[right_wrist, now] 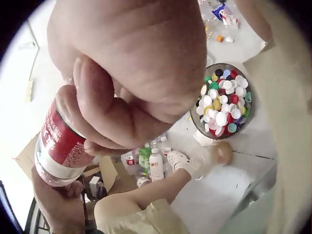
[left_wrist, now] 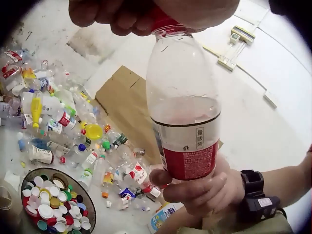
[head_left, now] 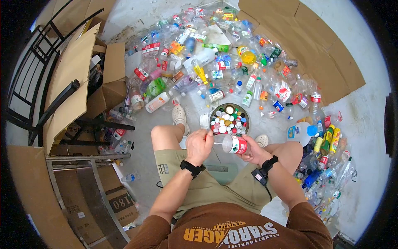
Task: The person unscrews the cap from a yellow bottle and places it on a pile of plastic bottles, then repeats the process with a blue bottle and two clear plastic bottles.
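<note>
A clear plastic bottle (head_left: 229, 144) with a red and white label is held between both hands over the lap. Curled around its red cap (left_wrist: 165, 20) at the neck is my left hand (head_left: 199, 145), its fingers hiding most of the cap. My right hand (head_left: 255, 152) grips the lower part of the bottle, below the label (left_wrist: 192, 158). In the left wrist view the bottle stands nearly upright. Just beyond the hands sits a round bowl (head_left: 212, 124) full of loose bottle caps (head_left: 226, 121) in many colours.
A large heap of plastic bottles (head_left: 224, 65) spreads across the floor ahead, with more bottles (head_left: 325, 166) at the right. Cardboard boxes (head_left: 114, 66) and a black metal rack (head_left: 45, 112) stand at the left. Flattened cardboard (head_left: 315, 45) leans at the back right.
</note>
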### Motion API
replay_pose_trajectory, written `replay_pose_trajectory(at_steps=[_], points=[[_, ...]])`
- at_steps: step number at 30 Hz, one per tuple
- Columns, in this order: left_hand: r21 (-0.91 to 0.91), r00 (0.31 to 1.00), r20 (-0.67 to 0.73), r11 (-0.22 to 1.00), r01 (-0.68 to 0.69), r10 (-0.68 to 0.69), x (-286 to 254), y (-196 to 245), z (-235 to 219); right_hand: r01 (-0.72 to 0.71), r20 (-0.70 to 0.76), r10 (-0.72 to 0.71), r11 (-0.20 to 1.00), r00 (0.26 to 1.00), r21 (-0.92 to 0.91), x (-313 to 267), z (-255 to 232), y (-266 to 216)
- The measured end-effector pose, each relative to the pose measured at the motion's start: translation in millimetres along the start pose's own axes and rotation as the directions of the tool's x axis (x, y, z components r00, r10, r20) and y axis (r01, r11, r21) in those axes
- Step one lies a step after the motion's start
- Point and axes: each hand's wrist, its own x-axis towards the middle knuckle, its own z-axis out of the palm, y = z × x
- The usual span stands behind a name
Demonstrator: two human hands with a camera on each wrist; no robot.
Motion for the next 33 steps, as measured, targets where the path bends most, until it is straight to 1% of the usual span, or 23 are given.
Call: replay_pose_trajectory(at_steps=[1, 4, 7, 8, 10, 12, 16, 19, 22, 25, 28, 31, 32, 33], points=[[0.001, 0.999, -0.022, 0.999, -0.049, 0.049, 1.2, 0.5, 0.4, -0.021, 0.007, 0.021, 1.0, 1.0, 0.022, 1.6, -2.0, 1.4], [0.012, 0.978, -0.005, 0.978, -0.209, 0.209, 7.2, 4.8, -5.7, -0.102, 0.038, 0.1, 0.993, 0.994, 0.056, -4.9, -0.2, -1.0], [-0.028, 0.963, 0.02, 0.963, -0.268, 0.269, 12.6, 4.1, -8.0, -0.11, 0.073, 0.101, 0.986, 0.992, 0.123, -1.6, -3.0, 1.4], [0.001, 0.967, 0.021, 0.967, -0.253, 0.253, 12.7, 3.0, -8.3, -0.089, 0.057, 0.083, 0.99, 0.995, 0.112, -1.2, -3.2, 1.2], [0.057, 0.974, 0.034, 0.973, -0.225, 0.223, 11.4, -0.6, -7.9, -0.047, 0.026, 0.044, 0.994, 0.999, 0.102, -5.9, 11.4, -2.3], [0.071, 0.989, 0.019, 0.986, -0.15, 0.149, 6.2, -1.8, -5.3, -0.034, -0.016, 0.035, 0.997, 0.999, 0.067, -4.9, 12.1, -0.2], [0.025, 1.0, 0.014, 1.0, 0.001, -0.001, -4.5, -3.7, -0.7, -0.013, -0.061, 0.013, 1.0, 0.998, -0.004, -0.6, 7.8, -0.3], [0.016, 0.998, 0.025, 0.998, 0.061, -0.061, -9.6, -10.8, 2.8, -0.01, -0.054, 0.006, 0.998, 0.998, -0.068, 0.3, 3.9, 0.9], [0.008, 0.996, 0.016, 0.996, 0.091, -0.091, -9.0, -13.1, 3.5, 0.076, -0.009, -0.077, 0.993, 0.997, -0.094, 0.7, 3.4, 1.8], [0.002, 0.989, 0.025, 0.99, 0.142, -0.142, -4.0, -15.0, 5.8, 0.113, -0.037, -0.116, 0.991, 0.993, -0.075, 2.5, 2.7, 3.9], [-0.057, 0.969, 0.061, 0.968, 0.243, -0.24, -1.7, -18.8, 5.6, 0.291, -0.011, -0.298, 0.939, 0.955, -0.184, 5.7, 2.1, 9.0], [-0.04, 0.913, 0.146, 0.92, 0.39, -0.381, -1.5, -20.9, 3.3, 0.418, -0.031, -0.46, 0.832, 0.888, -0.365, 10.3, 4.9, 16.2], [-0.053, 0.914, 0.144, 0.919, 0.391, -0.38, -2.0, -20.3, 1.5, 0.373, -0.066, -0.412, 0.874, 0.909, -0.313, 9.8, 6.1, 16.3], [-0.067, 0.914, 0.142, 0.918, 0.391, -0.38, -2.1, -18.5, -1.2, 0.327, -0.097, -0.361, 0.909, 0.928, -0.258, 2.6, 20.3, 8.0]])
